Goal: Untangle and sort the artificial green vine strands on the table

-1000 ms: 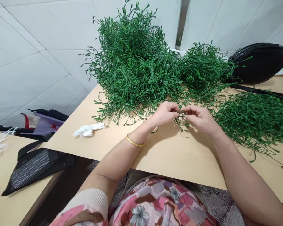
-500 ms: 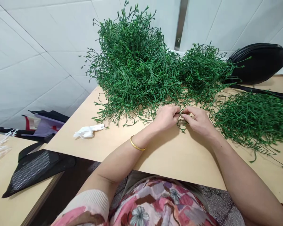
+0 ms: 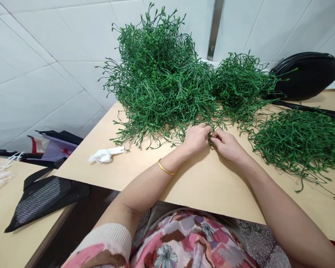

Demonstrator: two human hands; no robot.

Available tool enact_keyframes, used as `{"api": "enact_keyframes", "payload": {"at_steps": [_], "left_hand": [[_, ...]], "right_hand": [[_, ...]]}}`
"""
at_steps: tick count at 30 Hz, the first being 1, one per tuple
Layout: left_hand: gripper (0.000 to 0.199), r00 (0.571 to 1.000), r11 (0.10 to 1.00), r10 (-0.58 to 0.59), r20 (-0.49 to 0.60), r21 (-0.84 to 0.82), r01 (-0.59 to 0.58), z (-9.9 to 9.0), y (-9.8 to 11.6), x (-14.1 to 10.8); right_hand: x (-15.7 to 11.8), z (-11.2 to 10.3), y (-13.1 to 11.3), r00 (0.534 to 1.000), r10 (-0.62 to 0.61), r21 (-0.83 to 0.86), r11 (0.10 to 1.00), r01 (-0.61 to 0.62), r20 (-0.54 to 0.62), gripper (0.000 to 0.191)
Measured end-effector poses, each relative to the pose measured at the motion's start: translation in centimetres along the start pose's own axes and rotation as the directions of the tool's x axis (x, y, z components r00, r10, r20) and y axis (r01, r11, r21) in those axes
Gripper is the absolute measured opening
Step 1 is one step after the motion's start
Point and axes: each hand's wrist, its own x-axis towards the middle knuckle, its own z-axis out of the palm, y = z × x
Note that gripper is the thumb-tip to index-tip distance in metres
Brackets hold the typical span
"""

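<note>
My left hand [image 3: 197, 137] is closed at the near edge of a tall heap of green artificial plant stems [image 3: 162, 74], its fingers pinched on a green stem. Facing it almost fingertip to fingertip, my right hand [image 3: 226, 143] pinches too, on a bit of green stem mostly covered by the fingers. Each stem is thin and curly with small bud-like tips. A second pile of stems [image 3: 240, 85] adjoins the tall heap on its right. Another flatter pile of the same stems [image 3: 304, 141] lies to the right of my right hand.
A black rounded bag [image 3: 307, 76] leans by the tiled wall [image 3: 72, 33] at the back right. White crumpled tissue [image 3: 102, 156] lies on the table [image 3: 145, 171] at left. Beyond the table's left edge are a black mesh pouch [image 3: 39, 197] and folded purple fabric [image 3: 57, 149].
My right hand has moved slightly left, closer to my left hand. The short stem ends that hung below the fingers are now mostly hidden.
</note>
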Motion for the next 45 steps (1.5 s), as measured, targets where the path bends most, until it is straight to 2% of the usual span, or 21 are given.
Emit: {"api": "enact_keyframes", "payload": {"at_steps": [6, 9, 12, 14, 16, 18, 20, 22, 24, 26, 27, 28, 30, 31, 34, 36, 37, 39, 41, 43, 45], "left_hand": [[0.024, 0.999, 0.999, 0.041, -0.009, -0.035, -0.041, 0.3, -0.6, 0.1], [0.024, 0.998, 0.996, 0.069, -0.006, -0.059, -0.069, 0.9, -0.8, 0.4], [0.021, 0.996, 0.994, 0.086, -0.017, -0.071, -0.087, 1.5, -0.7, 0.5], [0.021, 0.995, 0.992, 0.098, -0.019, -0.075, -0.099, 1.7, -0.3, 0.4], [0.021, 0.993, 0.99, 0.115, -0.017, -0.085, -0.116, 1.8, 0.1, 0.3], [0.02, 0.994, 0.991, 0.108, -0.021, -0.08, -0.109, 1.7, 0.3, 0.3], [0.019, 0.999, 0.998, 0.025, -0.03, -0.048, -0.026, 1.4, -0.1, 0.5], [0.018, 0.992, 0.993, -0.116, -0.052, -0.035, 0.115, 1.1, -0.8, 0.8], [0.016, 0.976, 0.973, -0.206, -0.066, -0.124, 0.197, 0.8, -1.6, 1.0], [0.011, 0.978, 0.93, -0.207, -0.04, -0.319, 0.183, 0.6, -2.0, 1.1], [0.01, 0.981, 0.886, -0.192, -0.024, -0.434, 0.163, 0.6, -2.0, 1.0], [0.013, 0.984, 0.825, -0.177, -0.005, -0.546, 0.145, 0.5, -1.9, 1.0], [0.021, 0.985, 0.671, -0.166, 0.037, -0.728, 0.14, 0.4, -1.7, 1.0], [0.025, 0.983, 0.591, -0.17, 0.062, -0.792, 0.152, 0.3, -1.5, 0.9], [0.032, 0.976, 0.429, -0.188, 0.108, -0.885, 0.18, -0.1, -1.3, 0.8], [0.034, 0.975, 0.398, -0.194, 0.109, -0.9, 0.18, -0.4, -1.3, 0.8], [0.033, 0.976, 0.397, -0.187, 0.114, -0.9, 0.181, -0.4, -1.4, 0.7], [0.032, 0.979, 0.42, -0.159, 0.131, -0.888, 0.187, -0.3, -1.5, 0.7], [0.03, 0.985, 0.482, -0.12, 0.12, -0.861, 0.163, 0.0, -1.6, 0.7], [0.03, 0.996, 0.587, -0.068, 0.051, -0.806, 0.081, 0.3, -1.6, 0.7], [0.029, 1.0, 0.682, -0.004, -0.019, -0.732, -0.011, 0.5, -1.5, 0.6]], "right_hand": [[0.2, -0.1, 0.1, 0.999, -0.046, 0.033, 0.998, 0.046, 0.006, 0.022], [0.1, -0.3, -0.1, 0.995, -0.09, -0.126, 0.988, 0.093, 0.035, 0.021], [-0.1, -0.7, -0.5, 0.993, -0.092, -0.337, 0.935, 0.112, 0.076, 0.023], [-0.2, -1.2, -0.6, 0.986, -0.113, -0.397, 0.905, 0.153, 0.121, 0.025], [-0.4, -1.9, -0.6, 0.976, -0.143, -0.352, 0.916, 0.193, 0.162, 0.025], [-0.8, -2.7, -0.9, 0.966, -0.171, -0.206, 0.956, 0.21, 0.192, 0.024], [-1.3, -3.3, -1.6, 0.935, -0.232, 0.026, 0.972, 0.234, 0.267, 0.027], [-2.0, -3.7, -2.5, 0.893, -0.33, 0.238, 0.935, 0.264, 0.305, 0.03], [-2.4, -4.0, -3.2, 0.897, -0.39, 0.328, 0.892, 0.312, 0.208, 0.029], [-2.5, -4.3, -3.1, 0.938, -0.344, 0.262, 0.902, 0.342, -0.039, 0.025], [-2.5, -4.6, -2.7, 0.936, -0.297, 0.189, 0.924, 0.332, -0.191, 0.023], [-2.4, -5.0, -2.2, 0.905, -0.25, 0.096, 0.95, 0.299, -0.345, 0.023], [-2.1, -5.9, -0.8, 0.782, -0.2, -0.123, 0.98, 0.157, -0.59, 0.025], [-1.9, -6.5, 0.0, 0.716, -0.19, -0.227, 0.973, 0.046, -0.671, 0.025], [-1.6, -8.1, 2.0, 0.586, -0.107, -0.368, 0.862, -0.347, -0.803, 0.019], [-1.5, -8.6, 2.8, 0.553, -0.026, -0.343, 0.808, -0.479, -0.833, 0.022], [-1.6, -8.7, 2.8, 0.551, -0.02, -0.335, 0.813, -0.477, -0.834, 0.025], [-1.7, -8.2, 2.3, 0.589, -0.125, -0.371, 0.872, -0.319, -0.799, 0.027], [-1.8, -7.2, 1.1, 0.633, -0.307, -0.407, 0.914, -0.013, -0.711, 0.023], [-1.9, -5.8, -0.1, 0.689, -0.451, -0.353, 0.889, 0.291, -0.567, 0.021], [-1.7, -4.3, -1.0, 0.752, -0.506, -0.258, 0.863, 0.435, -0.423, 0.018]]}}
